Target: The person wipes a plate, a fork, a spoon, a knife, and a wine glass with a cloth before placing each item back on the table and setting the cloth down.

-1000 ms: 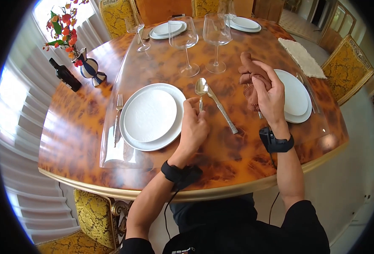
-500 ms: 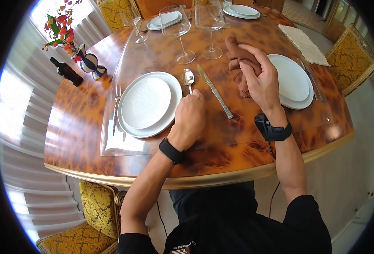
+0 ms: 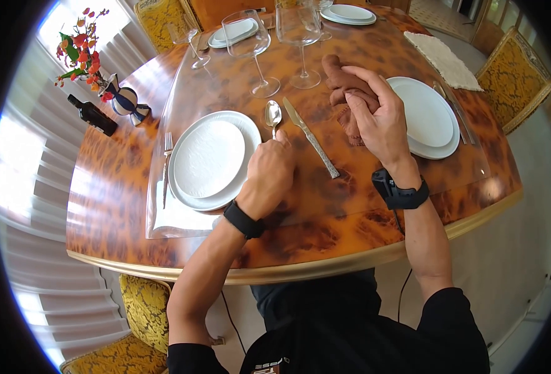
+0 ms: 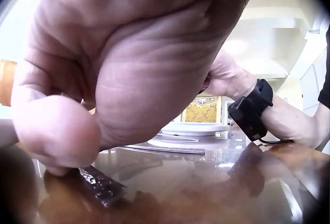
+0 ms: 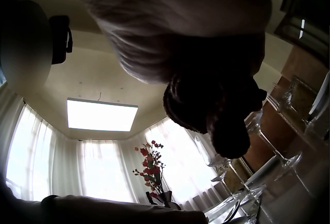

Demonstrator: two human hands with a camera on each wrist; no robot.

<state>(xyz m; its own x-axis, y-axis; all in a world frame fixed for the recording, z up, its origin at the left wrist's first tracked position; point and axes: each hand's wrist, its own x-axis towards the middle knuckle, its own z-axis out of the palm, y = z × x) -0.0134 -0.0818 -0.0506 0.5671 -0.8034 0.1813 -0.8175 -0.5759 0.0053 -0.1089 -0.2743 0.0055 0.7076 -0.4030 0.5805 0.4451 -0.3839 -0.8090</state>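
My left hand (image 3: pixel 268 171) is low over the table, its fingers on the handle of a silver spoon (image 3: pixel 273 114), bowl pointing away from me. In the left wrist view, the patterned handle end (image 4: pixel 103 187) sticks out below the curled fingers. Left of the spoon is a small white plate (image 3: pixel 208 154) stacked on a larger one (image 3: pixel 250 134); to its right lies a knife (image 3: pixel 313 138). My right hand (image 3: pixel 382 124) holds a bunched brown cloth (image 3: pixel 345 84) above the table, between thumb and fingers; it looks dark in the right wrist view.
A fork (image 3: pixel 167 165) lies left of the plates. Two wine glasses (image 3: pixel 247 37) (image 3: pixel 298 31) stand beyond the spoon and knife. Another plate setting (image 3: pixel 426 112) is at the right, near a pale runner (image 3: pixel 443 61). A dark bottle (image 3: pixel 93 116) and flower vase (image 3: pixel 126 103) stand at the left.
My left hand has shifted the spoon left, away from the knife blade it overlapped earlier; the two now lie apart. The right hand still holds the cloth. The head view has tilted slightly.
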